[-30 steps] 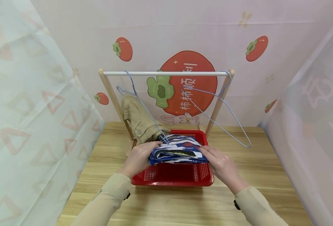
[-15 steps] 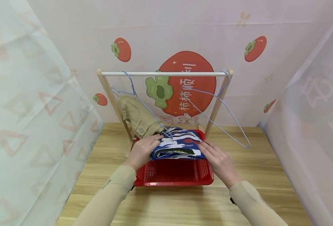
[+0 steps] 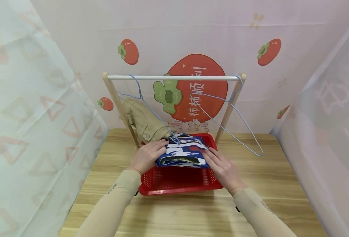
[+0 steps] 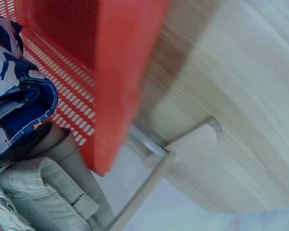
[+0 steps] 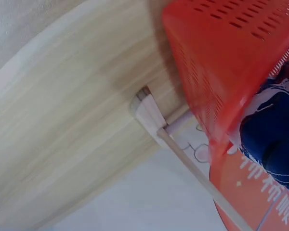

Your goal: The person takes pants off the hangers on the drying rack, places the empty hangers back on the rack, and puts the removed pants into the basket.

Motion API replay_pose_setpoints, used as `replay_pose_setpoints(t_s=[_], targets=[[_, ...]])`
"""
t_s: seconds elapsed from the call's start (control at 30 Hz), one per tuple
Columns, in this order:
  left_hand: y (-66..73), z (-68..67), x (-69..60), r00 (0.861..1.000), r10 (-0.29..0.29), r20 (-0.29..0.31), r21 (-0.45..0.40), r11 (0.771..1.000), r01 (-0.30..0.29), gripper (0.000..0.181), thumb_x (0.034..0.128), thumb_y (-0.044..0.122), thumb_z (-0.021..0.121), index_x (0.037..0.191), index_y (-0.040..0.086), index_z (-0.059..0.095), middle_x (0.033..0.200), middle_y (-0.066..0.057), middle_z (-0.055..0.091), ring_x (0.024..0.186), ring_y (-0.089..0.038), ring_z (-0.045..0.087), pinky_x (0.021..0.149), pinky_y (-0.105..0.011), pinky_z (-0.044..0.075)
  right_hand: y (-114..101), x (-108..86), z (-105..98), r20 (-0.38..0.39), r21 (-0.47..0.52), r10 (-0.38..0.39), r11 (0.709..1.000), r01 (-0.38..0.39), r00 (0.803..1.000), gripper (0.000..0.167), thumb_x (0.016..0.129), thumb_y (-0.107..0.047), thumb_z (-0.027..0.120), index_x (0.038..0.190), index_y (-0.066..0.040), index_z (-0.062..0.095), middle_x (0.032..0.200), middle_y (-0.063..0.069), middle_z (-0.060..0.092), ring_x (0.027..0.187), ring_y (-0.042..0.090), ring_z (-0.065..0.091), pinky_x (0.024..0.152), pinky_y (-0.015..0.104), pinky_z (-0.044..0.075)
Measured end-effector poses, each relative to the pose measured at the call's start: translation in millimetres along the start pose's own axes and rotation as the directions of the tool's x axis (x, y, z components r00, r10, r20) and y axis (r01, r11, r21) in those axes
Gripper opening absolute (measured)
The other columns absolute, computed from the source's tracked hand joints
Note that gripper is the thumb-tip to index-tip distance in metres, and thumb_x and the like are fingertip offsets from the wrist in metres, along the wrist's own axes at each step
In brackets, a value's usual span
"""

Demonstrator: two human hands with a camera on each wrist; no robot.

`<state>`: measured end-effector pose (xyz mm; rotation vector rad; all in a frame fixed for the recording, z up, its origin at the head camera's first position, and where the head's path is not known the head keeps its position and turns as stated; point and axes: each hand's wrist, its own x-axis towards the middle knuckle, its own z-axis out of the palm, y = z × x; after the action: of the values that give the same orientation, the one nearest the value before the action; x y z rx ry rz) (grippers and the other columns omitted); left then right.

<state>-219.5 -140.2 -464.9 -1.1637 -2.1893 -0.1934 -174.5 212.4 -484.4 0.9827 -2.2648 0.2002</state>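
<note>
A folded blue-and-white patterned garment (image 3: 184,151) lies over the back part of a red plastic basket (image 3: 180,191). My left hand (image 3: 149,154) holds its left side, with the fingers on top. At the right side my right hand (image 3: 223,168) holds it the same way. Both thumbs are hidden. Just behind the left fingers, beige trousers (image 3: 146,123) hang on a blue wire hanger (image 3: 153,112). That hanger's lower end reaches over the patterned garment. In the left wrist view, the garment's stitched folded edge (image 4: 50,98) shows beside the basket wall.
A small wooden rack with a white rail (image 3: 174,78) stands behind the basket. At the rail's right end hangs a bare blue wire hanger (image 3: 245,125). Printed cloth walls (image 3: 59,115) enclose the wooden tabletop (image 3: 251,158) at the back and both sides.
The garment has moved back over the basket, and more of its top shows. Both hands have moved with it. The basket has turned slightly, and the beige trousers have shifted a little left.
</note>
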Motion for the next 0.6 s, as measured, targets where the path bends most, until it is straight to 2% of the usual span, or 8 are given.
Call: replay_pose_setpoints(t_s=[0.1, 0.2, 0.3, 0.37, 0.5, 0.6], targets=[[-3.6, 3.5, -4.7, 0.999, 0.038, 0.001, 0.028, 0.999, -0.038, 0.023, 0.0853, 0.004, 0.077, 0.101, 0.009, 0.060, 0.130, -0.013, 0.069, 0.117, -0.031, 0.068, 0.095, -0.046, 0.058, -4, -1.4, 4, 0.055, -0.024, 0.000, 1.000, 0.001, 0.998, 0.085, 0.072, 0.003, 0.088, 0.148, -0.013, 0.054, 0.143, 0.010, 0.061, 0.132, 0.030, 0.058, 0.091, 0.048, 0.058], [-5.9, 7.9, -10.5, 0.998, 0.066, 0.016, 0.058, 0.996, -0.067, 0.014, 0.0910, 0.002, 0.065, 0.102, 0.010, 0.060, 0.128, -0.013, 0.070, 0.114, -0.030, 0.070, 0.094, -0.045, 0.059, -6, -3.0, 8, 0.113, -0.043, 0.001, 0.999, 0.004, 0.994, 0.096, 0.064, 0.003, 0.093, 0.149, -0.015, 0.052, 0.146, 0.008, 0.059, 0.135, 0.029, 0.054, 0.094, 0.047, 0.057], [-6.6, 11.7, -16.4, 0.997, 0.072, 0.040, 0.070, 0.995, -0.075, 0.013, 0.0935, 0.003, 0.056, 0.104, 0.011, 0.059, 0.127, -0.013, 0.071, 0.112, -0.029, 0.070, 0.092, -0.044, 0.059, -8, -4.5, 11, 0.154, -0.041, -0.001, 0.999, 0.007, 0.988, 0.103, 0.059, 0.001, 0.097, 0.150, -0.018, 0.051, 0.148, 0.007, 0.057, 0.137, 0.028, 0.053, 0.094, 0.046, 0.057], [-6.5, 13.0, -20.3, 0.996, 0.067, 0.063, 0.065, 0.995, -0.071, 0.014, 0.0941, 0.003, 0.054, 0.104, 0.011, 0.058, 0.127, -0.013, 0.071, 0.111, -0.029, 0.071, 0.092, -0.043, 0.060, -9, -5.3, 13, 0.173, -0.028, -0.008, 1.000, 0.013, 0.985, 0.104, 0.058, -0.002, 0.097, 0.149, -0.019, 0.051, 0.148, 0.006, 0.057, 0.137, 0.027, 0.053, 0.094, 0.046, 0.057], [-5.8, 14.7, -28.0, 0.991, 0.061, 0.119, 0.042, 0.997, -0.066, 0.018, 0.0928, -0.001, 0.056, 0.105, 0.012, 0.056, 0.128, -0.011, 0.071, 0.110, -0.027, 0.071, 0.091, -0.041, 0.060, -10, -5.8, 16, 0.203, 0.027, -0.041, 0.999, 0.036, 0.978, 0.094, 0.063, -0.004, 0.096, 0.147, -0.017, 0.055, 0.145, 0.006, 0.061, 0.134, 0.026, 0.057, 0.096, 0.044, 0.056], [-5.4, 16.2, -34.1, 0.984, 0.063, 0.166, 0.019, 0.998, -0.068, 0.022, 0.0908, -0.003, 0.059, 0.106, 0.012, 0.056, 0.126, -0.011, 0.071, 0.109, -0.027, 0.071, 0.090, -0.040, 0.060, -12, -4.7, 17, 0.266, 0.067, -0.054, 0.997, 0.038, 0.963, 0.084, 0.071, -0.005, 0.092, 0.146, -0.017, 0.058, 0.142, 0.005, 0.063, 0.131, 0.025, 0.060, 0.098, 0.043, 0.056]])
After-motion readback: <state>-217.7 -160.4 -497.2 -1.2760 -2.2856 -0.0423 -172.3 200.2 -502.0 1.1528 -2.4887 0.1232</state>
